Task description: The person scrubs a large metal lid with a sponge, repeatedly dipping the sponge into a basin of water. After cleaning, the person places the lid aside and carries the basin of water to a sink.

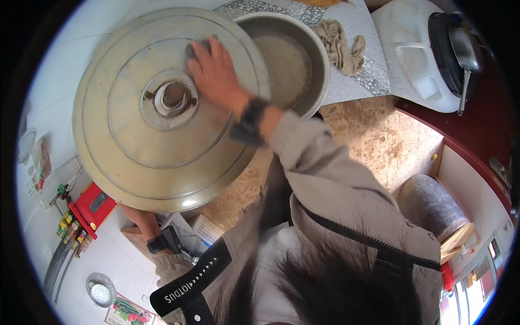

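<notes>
A large round metal lid with a central knob fills the upper left, its top face towards me. My right hand is pressed on that face above and right of the knob. Under its fingers is a small dark scrubbing pad, mostly covered. At the lid's lower left edge, my left hand holds the rim; its fingers are hidden behind the lid. Partly behind the lid stands a wide metal basin with cloudy water in it.
A crumpled beige cloth lies on the speckled counter right of the basin. Farther right, a frying pan rests on a black surface with white covering. A grey cylindrical container stands at lower right, above the tiled floor.
</notes>
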`<control>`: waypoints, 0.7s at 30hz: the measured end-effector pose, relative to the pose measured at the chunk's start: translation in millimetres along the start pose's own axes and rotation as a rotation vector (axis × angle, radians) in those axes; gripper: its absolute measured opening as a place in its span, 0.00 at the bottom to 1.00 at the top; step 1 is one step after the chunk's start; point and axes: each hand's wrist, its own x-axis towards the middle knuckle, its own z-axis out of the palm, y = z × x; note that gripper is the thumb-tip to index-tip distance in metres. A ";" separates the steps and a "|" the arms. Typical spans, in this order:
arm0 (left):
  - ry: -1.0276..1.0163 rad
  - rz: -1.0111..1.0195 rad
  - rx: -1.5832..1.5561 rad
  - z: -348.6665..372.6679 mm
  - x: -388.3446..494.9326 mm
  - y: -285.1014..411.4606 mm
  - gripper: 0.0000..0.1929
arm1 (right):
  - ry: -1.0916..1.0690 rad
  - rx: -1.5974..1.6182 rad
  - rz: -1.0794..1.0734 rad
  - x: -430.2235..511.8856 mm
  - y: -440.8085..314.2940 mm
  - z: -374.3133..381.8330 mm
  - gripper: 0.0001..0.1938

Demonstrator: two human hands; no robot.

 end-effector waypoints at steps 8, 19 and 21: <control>0.048 -0.018 -0.044 20.1 -24.0 -6.2 0.22 | -0.193 0.113 0.096 97.3 155.4 1.8 0.26; -0.021 -0.051 -0.075 1.8 -17.3 -43.9 0.23 | -0.106 0.401 0.868 -117.8 99.2 -91.4 0.32; -0.049 0.103 0.210 -4.9 -11.9 -42.9 0.22 | -0.021 0.338 0.868 -134.9 83.6 -90.9 0.30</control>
